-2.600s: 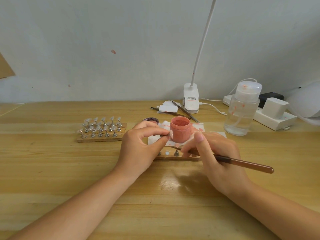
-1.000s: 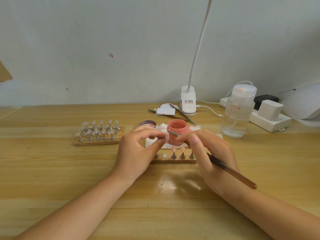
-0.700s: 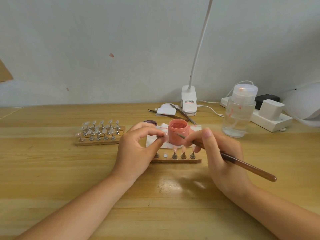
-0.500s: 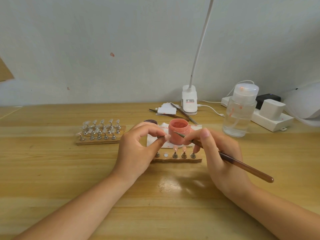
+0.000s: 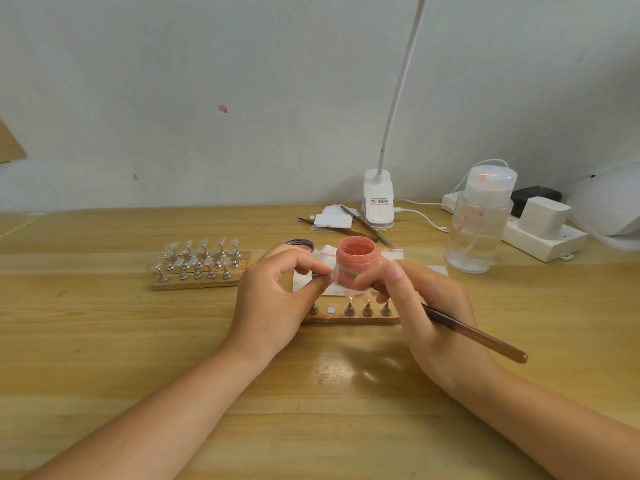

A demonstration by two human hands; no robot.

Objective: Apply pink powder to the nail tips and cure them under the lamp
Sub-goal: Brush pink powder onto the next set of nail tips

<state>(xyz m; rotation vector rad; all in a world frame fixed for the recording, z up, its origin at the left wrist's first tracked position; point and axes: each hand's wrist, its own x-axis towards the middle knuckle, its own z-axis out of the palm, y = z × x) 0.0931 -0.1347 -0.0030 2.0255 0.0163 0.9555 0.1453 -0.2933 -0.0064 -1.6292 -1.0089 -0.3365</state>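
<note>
An open jar of pink powder (image 5: 356, 259) stands on a white paper (image 5: 304, 284) at the table's middle. My left hand (image 5: 273, 303) pinches a small nail tip stand (image 5: 320, 274) just left of the jar. My right hand (image 5: 426, 306) grips a brown brush (image 5: 478, 336), its bristle end reaching the held tip in front of the jar. Below the hands a wooden strip (image 5: 349, 318) carries several small stands, three with pink tips (image 5: 349, 298). The white curing lamp (image 5: 609, 206) sits at the far right edge.
A second wooden holder (image 5: 201, 268) with several clear nail tips lies to the left. A clear pump bottle (image 5: 479, 225), a white power strip (image 5: 540, 237) with adapters, a clip lamp base (image 5: 379, 204), tools and white pads (image 5: 332, 220) stand behind. A dark lid (image 5: 299, 244) lies near the jar.
The brush tip has come down from the jar's mouth to the nail tip held in my left hand. My left hand has stayed in place.
</note>
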